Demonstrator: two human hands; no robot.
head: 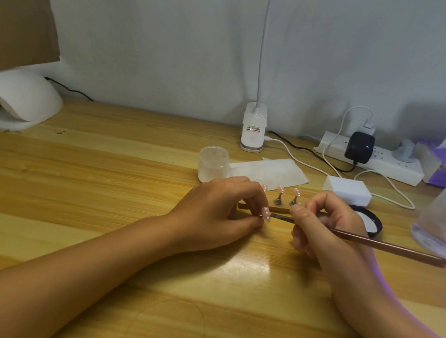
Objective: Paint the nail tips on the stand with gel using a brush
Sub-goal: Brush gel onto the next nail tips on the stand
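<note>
1. Fingers of the left hand (216,210) curl in and pinch one small pink nail tip with white dots (266,213), likely lifted off its holder so it sits steady and angled toward the brush.
2. Wide pale wooden table (101,181) carries both forearms, which probably steadies the fine work.
3. Right hand (328,225) grips a long thin brown brush (376,243) like a pen, thumb and fingers closed round the shaft near its head; the bristle end touches or nearly touches the held tip.
4. Round clear gel jar (214,164) stands open just behind the left hand, within reach for reloading; its black lid (371,221) lies beside the right hand.
5. Small wooden stand (281,209) sits between the hands, with three more pink tips (280,189) upright on metal pegs.
</note>
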